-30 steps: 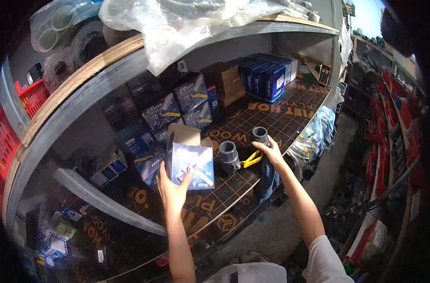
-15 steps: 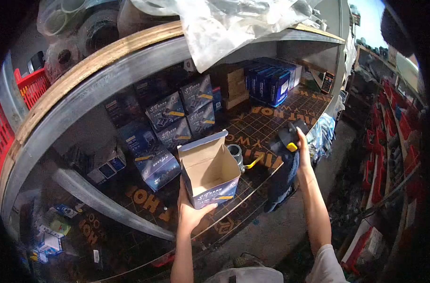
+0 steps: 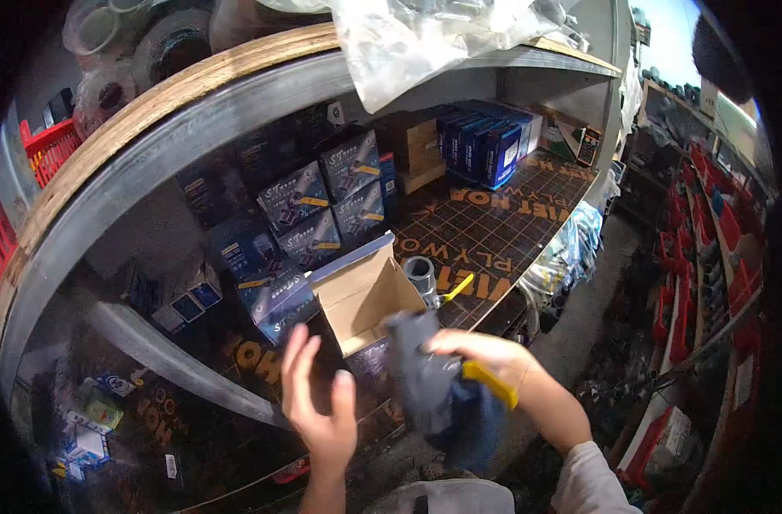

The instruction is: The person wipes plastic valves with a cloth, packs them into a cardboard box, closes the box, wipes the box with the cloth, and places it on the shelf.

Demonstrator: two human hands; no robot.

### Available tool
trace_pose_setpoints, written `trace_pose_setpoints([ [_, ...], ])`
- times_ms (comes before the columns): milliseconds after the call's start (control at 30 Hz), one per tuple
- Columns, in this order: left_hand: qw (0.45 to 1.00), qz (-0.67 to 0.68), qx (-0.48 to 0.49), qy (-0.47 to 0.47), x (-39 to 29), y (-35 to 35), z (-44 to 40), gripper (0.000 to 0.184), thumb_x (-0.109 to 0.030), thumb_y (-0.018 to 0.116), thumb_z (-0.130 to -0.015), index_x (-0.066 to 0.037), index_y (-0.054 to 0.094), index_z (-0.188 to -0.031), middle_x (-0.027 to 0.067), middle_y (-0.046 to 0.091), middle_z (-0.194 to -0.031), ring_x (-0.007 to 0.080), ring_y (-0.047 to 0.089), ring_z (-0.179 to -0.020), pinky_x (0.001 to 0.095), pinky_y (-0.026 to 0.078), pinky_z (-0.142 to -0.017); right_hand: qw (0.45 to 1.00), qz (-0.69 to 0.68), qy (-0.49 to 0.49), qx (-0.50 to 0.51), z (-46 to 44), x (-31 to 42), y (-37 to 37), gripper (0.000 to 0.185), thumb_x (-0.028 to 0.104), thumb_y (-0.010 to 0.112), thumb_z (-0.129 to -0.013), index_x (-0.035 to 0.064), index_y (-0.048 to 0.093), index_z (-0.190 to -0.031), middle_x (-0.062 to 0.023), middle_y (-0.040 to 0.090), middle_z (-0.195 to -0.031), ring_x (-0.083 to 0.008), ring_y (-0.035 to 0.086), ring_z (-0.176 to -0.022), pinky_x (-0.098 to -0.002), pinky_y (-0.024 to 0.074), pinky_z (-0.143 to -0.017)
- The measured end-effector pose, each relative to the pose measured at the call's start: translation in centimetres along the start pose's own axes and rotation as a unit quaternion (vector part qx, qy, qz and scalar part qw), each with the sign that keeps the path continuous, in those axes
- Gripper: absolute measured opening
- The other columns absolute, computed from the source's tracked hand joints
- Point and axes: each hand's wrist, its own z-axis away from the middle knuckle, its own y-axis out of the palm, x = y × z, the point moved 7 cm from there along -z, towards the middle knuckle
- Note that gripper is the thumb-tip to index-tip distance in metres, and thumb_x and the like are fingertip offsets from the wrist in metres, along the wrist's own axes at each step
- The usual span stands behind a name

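My left hand (image 3: 318, 415) is open, fingers spread, just in front of an open cardboard box (image 3: 365, 300) on the shelf. The box's flap stands up, and part of its front is hidden. In my right hand (image 3: 489, 351) is a dark grey valve (image 3: 421, 368) with a yellow handle, blurred by motion, close to the box's right front corner. A dark blue cloth (image 3: 472, 433) hangs below that hand; how it is held is unclear. Behind the box stands a grey valve (image 3: 421, 285) with a yellow lever.
Several closed printed boxes (image 3: 292, 206) are stacked behind and left. Blue boxes (image 3: 485, 150) and a brown carton (image 3: 412, 146) stand farther back. A metal beam (image 3: 176, 360) slants at left, and clear plastic sheeting (image 3: 391, 60) hangs overhead. Red bins (image 3: 682, 291) line the right side.
My left hand has let go of the open box, which now rests on the shelf slightly further left. My right hand has brought the valve and cloth down and left toward the box.
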Motion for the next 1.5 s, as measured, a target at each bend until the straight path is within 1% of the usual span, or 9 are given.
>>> trace_pose_setpoints([
  [100,0.943,0.253,0.2,-0.082,-0.5,2.7,-0.1,0.064,-0.026,0.063,-0.08,0.005,0.037,-0.13,0.0163,0.054,-0.12,0.0234,0.052,-0.111,0.0359,0.036,-0.098,0.987,0.094,-0.014,0.127,-2.1,-2.0,3.1,0.057,0.042,0.057,-0.085,0.0031,0.048,-0.126,-0.0051,0.049,-0.126,-0.013,0.041,-0.118,-0.0274,0.0296,-0.101],
  [200,0.769,0.471,0.388,-0.193,-0.5,4.9,-0.4,0.076,-0.029,0.071,-0.074,0.002,0.033,-0.132,0.0148,0.052,-0.121,0.0196,0.049,-0.111,0.0336,0.035,-0.098,0.993,0.014,-0.049,0.108,-2.4,-1.8,4.1,0.06,0.041,0.059,-0.084,0.0069,0.041,-0.129,-0.0068,0.05,-0.12,-0.0157,0.044,-0.115,-0.029,0.0334,-0.099],
  [500,0.871,0.385,0.298,-0.068,-2.1,4.9,-6.5,0.056,-0.005,0.079,-0.064,-0.003,0.05,-0.111,0.0072,0.058,-0.103,0.0142,0.057,-0.094,0.0292,0.045,-0.085,0.97,0.021,-0.233,-0.07,-4.7,3.5,-1.3,0.036,0.039,0.052,-0.089,0.0059,0.063,-0.099,-0.0012,0.06,-0.087,-0.0082,0.054,-0.082,-0.0228,0.042,-0.074],
  [633,0.908,0.368,0.192,-0.048,-0.8,4.0,-8.9,0.049,-0.001,0.077,-0.065,-0.003,0.05,-0.106,0.0091,0.059,-0.097,0.0137,0.059,-0.088,0.0279,0.048,-0.079,0.885,0.144,-0.35,-0.27,-3.0,5.8,-4.9,0.022,0.021,0.057,-0.084,0.0012,0.062,-0.093,0.0009,0.056,-0.068,-0.0065,0.048,-0.062,-0.022,0.039,-0.058],
  [767,0.943,0.302,0.137,-0.043,1.5,4.1,-9.1,0.042,-0.001,0.078,-0.064,-0.003,0.051,-0.097,0.0056,0.058,-0.091,0.0109,0.057,-0.084,0.0263,0.048,-0.076,0.757,0.402,-0.349,-0.38,-3.1,5.8,-4.2,0.052,0.045,0.07,-0.068,0.0027,0.06,-0.097,-0.0141,0.06,-0.07,-0.023,0.062,-0.067,-0.0334,0.0475,-0.062],
  [867,0.957,0.253,0.138,-0.037,1.7,4.0,-8.6,0.038,-0.002,0.08,-0.063,-0.004,0.051,-0.086,0.003,0.058,-0.085,0.0091,0.057,-0.08,0.0249,0.048,-0.072,0.664,0.513,-0.334,-0.43,-3.8,4.9,-3.5,0.037,0.035,0.067,-0.076,0.002,0.064,-0.092,-0.0191,0.064,-0.078,-0.0329,0.063,-0.072,-0.0373,0.0483,-0.064],
  [1333,0.965,-0.081,0.248,0.011,2.4,5.2,-7.6,0.025,-0.01,0.078,-0.059,0.003,0.057,-0.062,0.0099,0.064,-0.073,0.0142,0.059,-0.062,0.0283,0.045,-0.057,0.761,0.372,-0.317,-0.427,-2.2,1.7,-5.7,0.027,0.022,0.056,-0.085,-0.004,0.06,-0.078,-0.0198,0.056,-0.057,-0.0331,0.059,-0.054,-0.0375,0.0447,-0.052],
  [1467,0.935,-0.231,0.267,0.041,0.5,5.0,-7.3,0.026,-0.02,0.078,-0.058,-0.001,0.061,-0.063,0.0138,0.062,-0.073,0.0265,0.056,-0.074,0.0356,0.038,-0.076,0.738,0.352,-0.37,-0.44,-2.1,1.2,-5.3,0.027,0.021,0.056,-0.085,-0.0043,0.06,-0.078,-0.0197,0.056,-0.057,-0.0314,0.059,-0.052,-0.0363,0.0436,-0.049],
  [1500,0.935,-0.231,0.266,0.041,0.5,5.0,-7.2,0.026,-0.02,0.078,-0.058,-0.001,0.061,-0.063,0.0138,0.062,-0.073,0.0265,0.056,-0.074,0.0356,0.038,-0.076,0.747,0.343,-0.359,-0.443,-1.9,1.1,-5.0,0.027,0.02,0.056,-0.086,-0.0055,0.06,-0.079,-0.0161,0.055,-0.056,-0.0209,0.054,-0.05,-0.0327,0.0411,-0.048],
])
